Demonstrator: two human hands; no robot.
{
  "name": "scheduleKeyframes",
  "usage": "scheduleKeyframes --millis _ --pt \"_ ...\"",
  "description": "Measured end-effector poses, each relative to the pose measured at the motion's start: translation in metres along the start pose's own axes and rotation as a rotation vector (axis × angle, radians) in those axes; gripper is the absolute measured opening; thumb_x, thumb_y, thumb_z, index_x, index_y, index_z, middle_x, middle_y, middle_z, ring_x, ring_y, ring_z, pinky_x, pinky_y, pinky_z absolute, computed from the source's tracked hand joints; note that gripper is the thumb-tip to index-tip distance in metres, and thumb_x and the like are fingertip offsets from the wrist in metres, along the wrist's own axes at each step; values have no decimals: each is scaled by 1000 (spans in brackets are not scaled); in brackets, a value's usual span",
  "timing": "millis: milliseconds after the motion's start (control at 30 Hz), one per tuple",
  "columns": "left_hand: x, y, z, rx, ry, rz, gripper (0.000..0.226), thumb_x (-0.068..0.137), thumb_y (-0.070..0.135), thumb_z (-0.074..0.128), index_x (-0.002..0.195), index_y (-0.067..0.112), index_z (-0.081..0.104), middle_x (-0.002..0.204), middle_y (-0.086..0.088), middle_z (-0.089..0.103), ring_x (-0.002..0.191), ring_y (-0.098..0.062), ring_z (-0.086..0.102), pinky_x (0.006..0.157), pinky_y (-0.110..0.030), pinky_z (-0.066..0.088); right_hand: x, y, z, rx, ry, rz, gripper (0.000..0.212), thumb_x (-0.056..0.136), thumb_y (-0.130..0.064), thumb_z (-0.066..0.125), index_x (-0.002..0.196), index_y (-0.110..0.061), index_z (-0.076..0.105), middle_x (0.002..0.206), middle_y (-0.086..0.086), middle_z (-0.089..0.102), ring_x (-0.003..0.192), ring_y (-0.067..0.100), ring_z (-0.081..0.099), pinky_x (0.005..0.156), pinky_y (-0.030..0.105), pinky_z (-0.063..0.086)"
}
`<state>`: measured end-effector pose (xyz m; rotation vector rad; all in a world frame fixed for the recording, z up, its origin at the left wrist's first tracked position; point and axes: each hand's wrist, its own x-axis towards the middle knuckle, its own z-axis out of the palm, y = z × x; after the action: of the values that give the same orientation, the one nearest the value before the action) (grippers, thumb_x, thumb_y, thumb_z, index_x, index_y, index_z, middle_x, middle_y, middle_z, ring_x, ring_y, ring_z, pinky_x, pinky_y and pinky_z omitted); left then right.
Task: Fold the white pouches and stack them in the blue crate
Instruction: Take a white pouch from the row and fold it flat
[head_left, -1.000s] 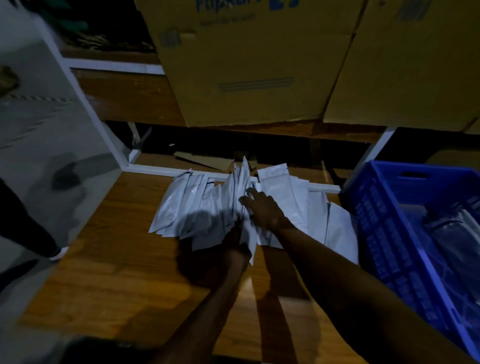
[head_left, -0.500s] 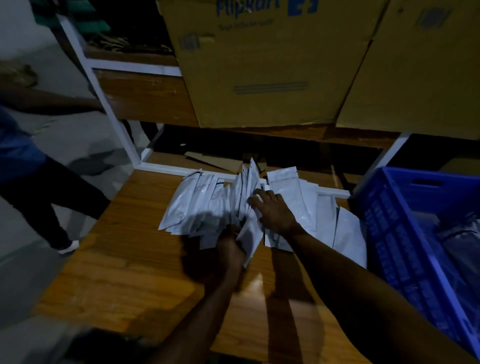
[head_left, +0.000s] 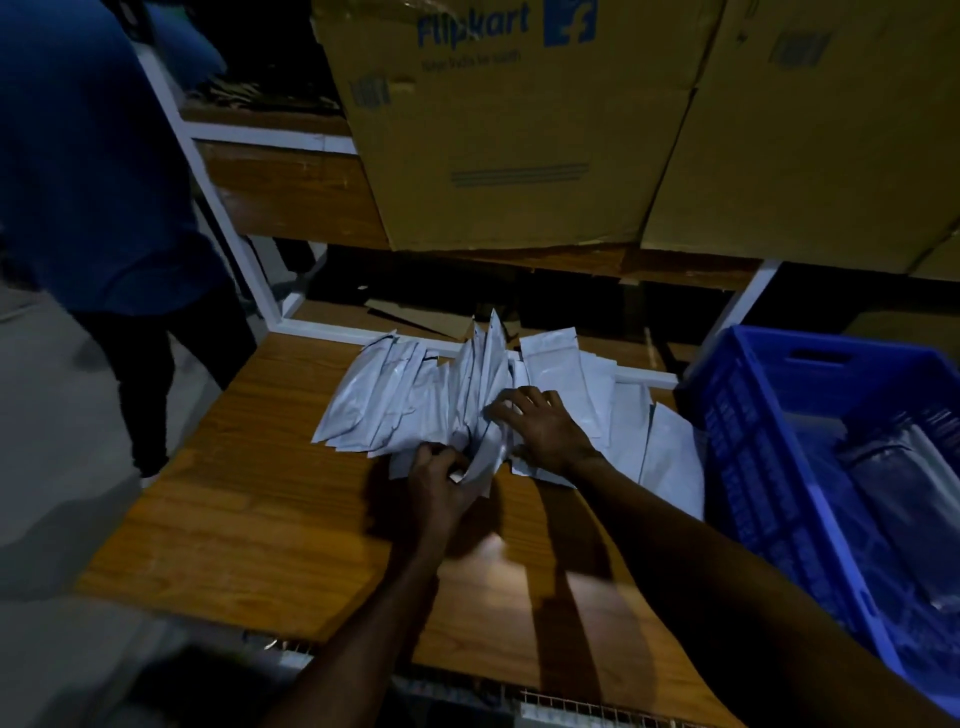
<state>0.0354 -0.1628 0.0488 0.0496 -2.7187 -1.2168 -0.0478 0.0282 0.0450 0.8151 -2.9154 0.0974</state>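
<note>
White pouches (head_left: 415, 405) lie fanned on the table (head_left: 260, 509), just left of the crate (head_left: 753, 467). My left hand (head_left: 441, 483) pinches a few near ends; my right hand (head_left: 545, 426) presses flat, fingers spread. They look light, thin and slick, so I'd grip the edges firmly.

Dim rm; wood table (head_left: 249, 519), cardboard boxes (head_left: 509, 145) on shelf.

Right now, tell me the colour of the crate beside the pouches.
Blue; the crate shows best in the head view, on the right.
</note>
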Motion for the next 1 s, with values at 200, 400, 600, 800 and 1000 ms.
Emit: scheduleKeyframes --millis 200,400,600,800,1000 --pt "-18 -17 -13 88 -64 49 33 75 -9 67 84 22 62 87 7 63 86 -14 61 64 -8 42 -17 -10 -7 -34 18 -77 25 74 -39 77 95 -30 67 122 1 63 130 25 48 101 46 37" --pt "-42 -18 -16 475 -156 240 61 72 27 75 131 36 57 120 12 67 111 -18 59 92 -37 39 -51 -30 -17 -49 -31 11 28 76 -23 64 103 -20 58 69 8 65 64 33 63 71 34 41" --pt "-69 -21 -3 443 -203 409 54 74 5 72 125 24 68 113 0 73 106 -22 66 100 -38 43 -117 -56 -14 -6 14 99 36 79 -31 65 115 -31 67 95 -1 74 84 22 67 77 36 53" --pt "-94 -52 11 571 -387 591 97 47 5 91 138 13 58 133 -7 64 119 -26 63 103 -46 48 -196 -89 33 47 36 303 39 89 -25 58 128 -31 60 129 -3 64 120 21 57 98 41 45" --pt "-117 -95 20 599 -556 566 103 38 20 93 135 9 60 142 -11 54 123 -29 61 100 -46 49 -217 -141 76 167 -126 493 57 92 -33 47 148 -25 43 156 8 40 144 31 36 110 47 36"
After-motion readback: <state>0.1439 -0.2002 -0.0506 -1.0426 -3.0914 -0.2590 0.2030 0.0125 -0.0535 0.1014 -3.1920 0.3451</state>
